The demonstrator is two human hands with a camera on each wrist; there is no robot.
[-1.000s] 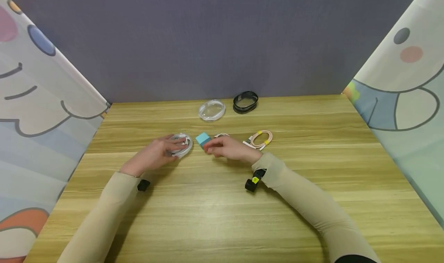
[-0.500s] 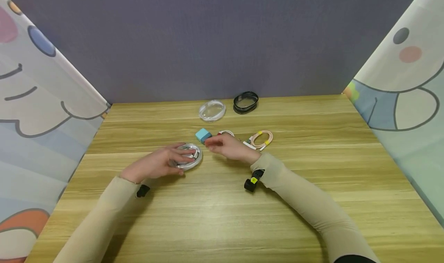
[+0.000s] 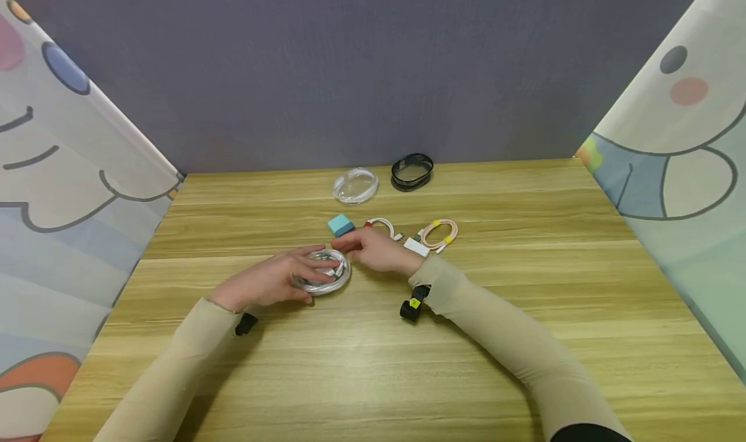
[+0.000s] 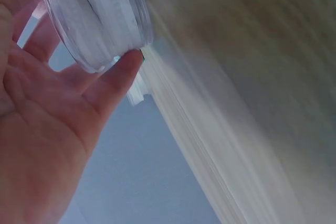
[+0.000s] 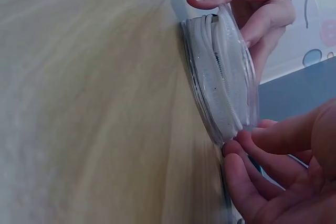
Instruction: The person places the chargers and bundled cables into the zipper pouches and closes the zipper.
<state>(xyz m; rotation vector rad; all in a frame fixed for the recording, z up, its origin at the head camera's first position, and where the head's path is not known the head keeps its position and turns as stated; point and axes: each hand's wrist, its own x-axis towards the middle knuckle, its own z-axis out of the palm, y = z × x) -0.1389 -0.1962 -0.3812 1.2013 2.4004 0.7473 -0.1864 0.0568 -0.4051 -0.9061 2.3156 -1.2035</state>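
Note:
A coiled white cable in clear plastic lies close over the table in the head view. My left hand grips it, fingers spread over its top and thumb at the near edge. In the left wrist view the clear plastic rim sits between thumb and fingers. My right hand is at the coil's far right side. Seen from the right wrist, its loosely bent fingertips meet the end of the white coil. Part of the coil is hidden under the left hand.
A blue block sits just behind the hands. Right of it are a white cable with a red end, a white adapter and a pink cable. Farther back lie another white coil and a black coil.
My left hand has brought the wrapped white cable right and nearer to me, up to the right hand. The right hand has shifted slightly left, off the blue block, uncovering the white adapter.

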